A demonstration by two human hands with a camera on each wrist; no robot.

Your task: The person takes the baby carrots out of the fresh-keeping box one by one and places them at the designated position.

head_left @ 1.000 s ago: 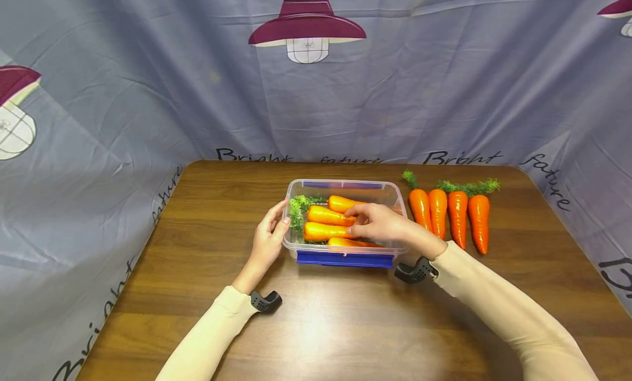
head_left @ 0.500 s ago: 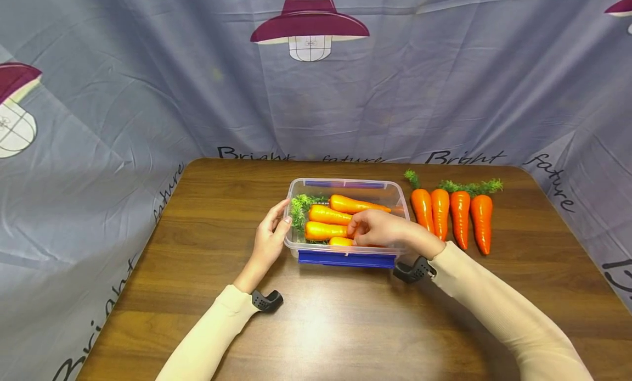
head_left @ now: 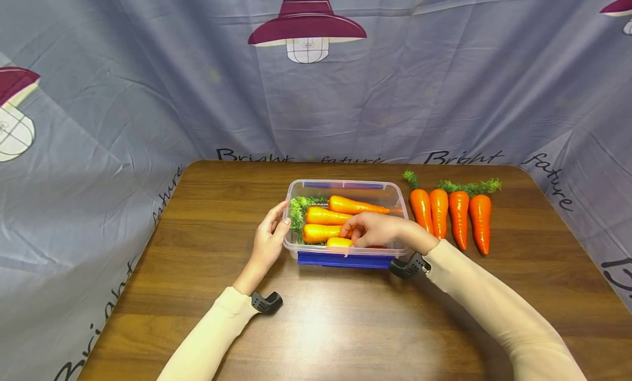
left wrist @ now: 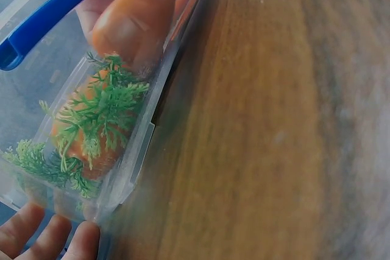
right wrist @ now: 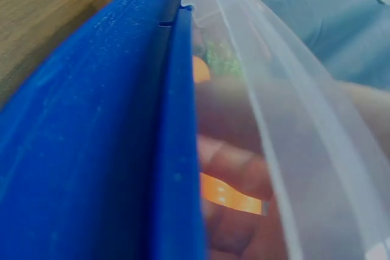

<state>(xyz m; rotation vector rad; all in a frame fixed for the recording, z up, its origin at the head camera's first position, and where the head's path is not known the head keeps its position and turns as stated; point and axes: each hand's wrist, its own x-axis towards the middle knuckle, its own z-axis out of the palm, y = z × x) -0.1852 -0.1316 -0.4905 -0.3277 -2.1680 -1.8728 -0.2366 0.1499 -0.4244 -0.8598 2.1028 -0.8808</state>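
A clear plastic container [head_left: 340, 186] with blue clip flaps stands on the wooden table. Inside lie several orange carrots [head_left: 323, 233] with green feathery tops pointing left. At the container's left end my left hand [head_left: 266, 244] holds the wall, thumb over the rim; its fingertips [left wrist: 52, 235] press the outside in the left wrist view. My right hand [head_left: 377, 229] reaches inside from the right, its fingers curled on a carrot near the front wall. That carrot's orange skin [right wrist: 231, 194] shows between the fingers in the right wrist view. The hand hides the carrots' tips.
Several more carrots [head_left: 459, 219] lie in a row on the table, right of the container, tops toward the back. The brown table [head_left: 316, 320] meets a grey curtain [head_left: 316, 106] with lamp prints behind it. A blue flap [head_left: 344, 259] runs along the container's front.
My right hand has shifted from the middle carrots toward the front of the container, uncovering the back carrot's tip. My left hand stays in place on the container.
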